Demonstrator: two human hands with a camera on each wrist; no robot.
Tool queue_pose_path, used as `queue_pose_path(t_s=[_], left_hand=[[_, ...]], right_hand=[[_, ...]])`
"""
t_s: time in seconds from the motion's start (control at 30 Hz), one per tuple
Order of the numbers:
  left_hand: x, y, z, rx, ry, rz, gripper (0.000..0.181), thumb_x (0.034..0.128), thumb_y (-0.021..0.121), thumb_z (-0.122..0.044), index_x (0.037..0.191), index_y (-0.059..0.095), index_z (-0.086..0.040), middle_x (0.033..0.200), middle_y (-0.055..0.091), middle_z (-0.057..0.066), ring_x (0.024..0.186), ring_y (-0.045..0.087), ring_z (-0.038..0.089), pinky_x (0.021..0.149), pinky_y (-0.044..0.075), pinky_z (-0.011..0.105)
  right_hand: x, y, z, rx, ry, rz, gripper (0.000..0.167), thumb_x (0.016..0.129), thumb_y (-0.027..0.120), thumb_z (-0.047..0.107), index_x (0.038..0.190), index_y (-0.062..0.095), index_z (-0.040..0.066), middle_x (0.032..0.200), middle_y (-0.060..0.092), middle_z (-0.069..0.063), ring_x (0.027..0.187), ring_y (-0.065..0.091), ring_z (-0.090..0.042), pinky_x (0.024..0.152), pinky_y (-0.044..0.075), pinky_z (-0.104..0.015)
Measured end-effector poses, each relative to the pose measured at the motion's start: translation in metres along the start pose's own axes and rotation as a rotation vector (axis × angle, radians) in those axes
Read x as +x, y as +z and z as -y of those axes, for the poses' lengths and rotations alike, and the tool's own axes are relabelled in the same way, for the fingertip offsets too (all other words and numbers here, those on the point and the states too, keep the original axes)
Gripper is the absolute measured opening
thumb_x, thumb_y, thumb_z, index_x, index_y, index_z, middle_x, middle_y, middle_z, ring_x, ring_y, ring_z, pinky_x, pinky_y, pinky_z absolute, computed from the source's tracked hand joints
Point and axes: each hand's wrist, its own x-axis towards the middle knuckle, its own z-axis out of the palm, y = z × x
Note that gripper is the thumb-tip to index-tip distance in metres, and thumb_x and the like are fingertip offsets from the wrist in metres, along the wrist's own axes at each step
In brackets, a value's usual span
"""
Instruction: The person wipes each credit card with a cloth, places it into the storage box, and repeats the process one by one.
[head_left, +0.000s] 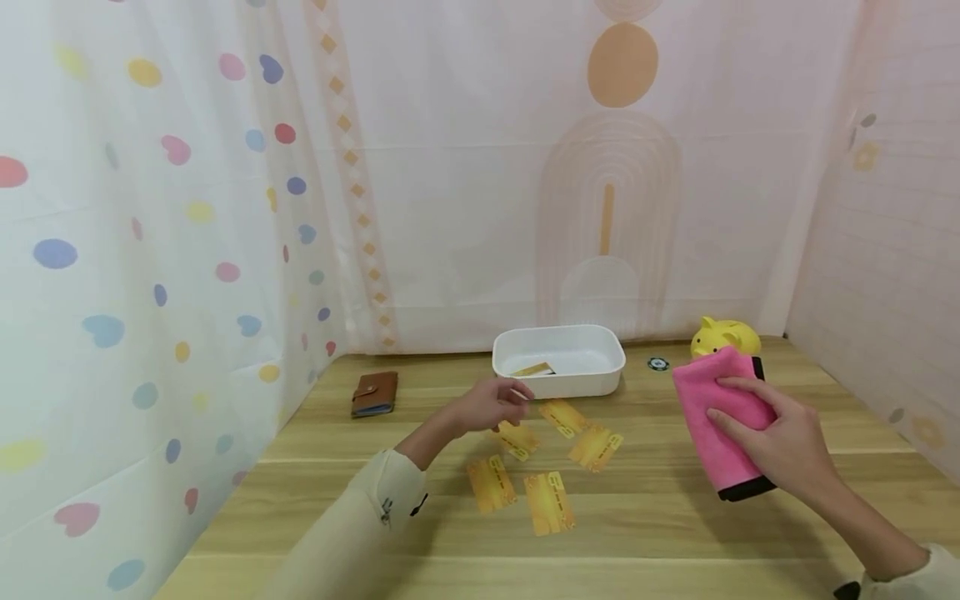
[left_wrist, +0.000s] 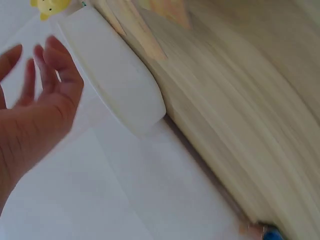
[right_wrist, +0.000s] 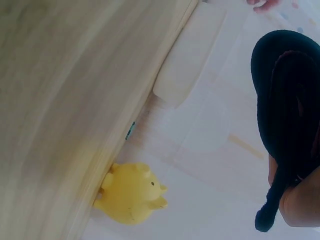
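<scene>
My right hand (head_left: 787, 442) grips a folded pink cloth (head_left: 723, 425) with black edging, held above the table on the right. In the right wrist view, the cloth's dark edge (right_wrist: 272, 95) shows as a folded loop. My left hand (head_left: 491, 404) hovers in front of the white tray (head_left: 558, 385), fingers loosely bent and holding nothing; the left wrist view also shows the hand (left_wrist: 45, 105) free of any object. Below and beside it lie several yellow-orange cards, among them one card (head_left: 550, 503) nearest me and another card (head_left: 491, 483) to its left.
A brown wallet (head_left: 377, 392) lies at the back left. Inside the tray is a card-like piece (head_left: 534, 369). A dark poker chip (head_left: 658, 364) and a yellow piggy bank (head_left: 731, 333) are at the back right. Patterned curtains (head_left: 450, 167) enclose the wooden table (head_left: 645, 533).
</scene>
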Motion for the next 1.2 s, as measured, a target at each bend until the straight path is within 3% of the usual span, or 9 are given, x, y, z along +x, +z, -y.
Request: queue_pose_path(t_s=[0.13,0.33,0.43,0.6,0.87,1.2], left_hand=[[-0.016,-0.004,0.003,0.101,0.073,0.133,0.03,0.0981,0.063,-0.015,0.124,0.061,0.0,0.112,0.067,0.009,0.092,0.065,0.018,0.064,0.053,0.035],[-0.033,-0.01,0.014,0.233,0.103,0.227,0.032,0.0924,0.071,-0.011,0.123,0.065,-0.004,0.111,0.068,0.003,0.102,0.064,0.019,0.083,0.053,0.026],[-0.038,-0.012,0.017,0.287,0.089,0.269,0.034,0.0883,0.075,-0.01,0.122,0.066,-0.008,0.113,0.068,0.002,0.099,0.064,0.019,0.082,0.053,0.026],[-0.04,-0.017,0.025,0.303,0.103,0.353,0.041,0.0832,0.079,-0.005,0.122,0.066,-0.007,0.11,0.065,0.007,0.09,0.062,0.019,0.078,0.052,0.025],[-0.039,-0.022,0.038,0.36,0.083,0.377,0.048,0.0771,0.084,-0.003,0.122,0.067,-0.009,0.106,0.061,0.004,0.078,0.054,0.015,0.069,0.047,0.022],[-0.033,-0.02,0.043,0.455,0.057,0.374,0.053,0.0761,0.086,-0.006,0.125,0.066,-0.015,0.106,0.056,-0.001,0.097,0.051,0.013,0.082,0.046,0.026]], right_hand=[[0.0,0.003,0.003,0.006,-0.013,0.008,0.038,0.085,0.08,0.017,0.118,0.067,0.006,0.089,0.067,-0.023,0.05,0.055,-0.01,0.042,0.047,-0.026],[0.0,0.006,0.004,0.011,-0.037,0.018,0.037,0.084,0.08,0.014,0.117,0.067,0.005,0.09,0.067,-0.023,0.051,0.055,-0.009,0.042,0.047,-0.026],[0.0,0.006,0.005,0.011,-0.035,0.024,0.036,0.085,0.08,0.014,0.117,0.067,0.005,0.092,0.067,-0.024,0.05,0.055,-0.009,0.042,0.046,-0.026],[0.001,0.006,0.007,0.011,-0.034,0.033,0.036,0.085,0.08,0.014,0.117,0.067,0.004,0.095,0.067,-0.024,0.05,0.054,-0.009,0.042,0.046,-0.026],[0.002,0.008,0.008,0.009,-0.042,0.05,0.036,0.085,0.08,0.014,0.117,0.067,0.005,0.092,0.066,-0.022,0.05,0.052,-0.009,0.042,0.045,-0.026],[0.003,0.013,0.01,0.026,-0.067,0.044,0.034,0.083,0.081,0.011,0.114,0.068,0.006,0.089,0.067,-0.02,0.049,0.052,-0.008,0.04,0.044,-0.025]])
